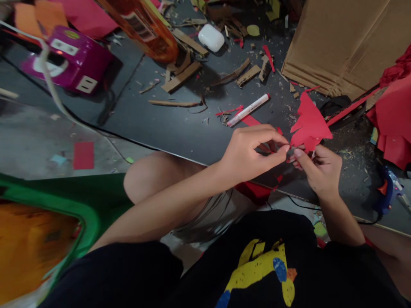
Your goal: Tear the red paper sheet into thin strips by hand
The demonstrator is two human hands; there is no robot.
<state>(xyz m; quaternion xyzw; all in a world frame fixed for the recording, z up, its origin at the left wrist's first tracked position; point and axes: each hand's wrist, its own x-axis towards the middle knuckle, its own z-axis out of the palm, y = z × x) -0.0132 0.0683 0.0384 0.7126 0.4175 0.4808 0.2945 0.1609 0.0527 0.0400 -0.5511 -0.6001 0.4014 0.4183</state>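
A torn, jagged piece of red paper stands up from the fingers of my right hand, which is closed on its lower edge. Thumb and forefinger of my left hand are pinched together at the lower left corner of that paper, close to my right thumb. Just what lies between the left fingertips is too small to make out fully, but it looks like the paper's edge. Small red scraps lie below both hands. On the table beyond my left hand is a white marker with a red cap, beside a red strip.
Cardboard strips and crumbs litter the dark table. A white earbud case, an amber bottle and a purple power box stand behind. At right are a cardboard sheet, red paper and a blue glue gun.
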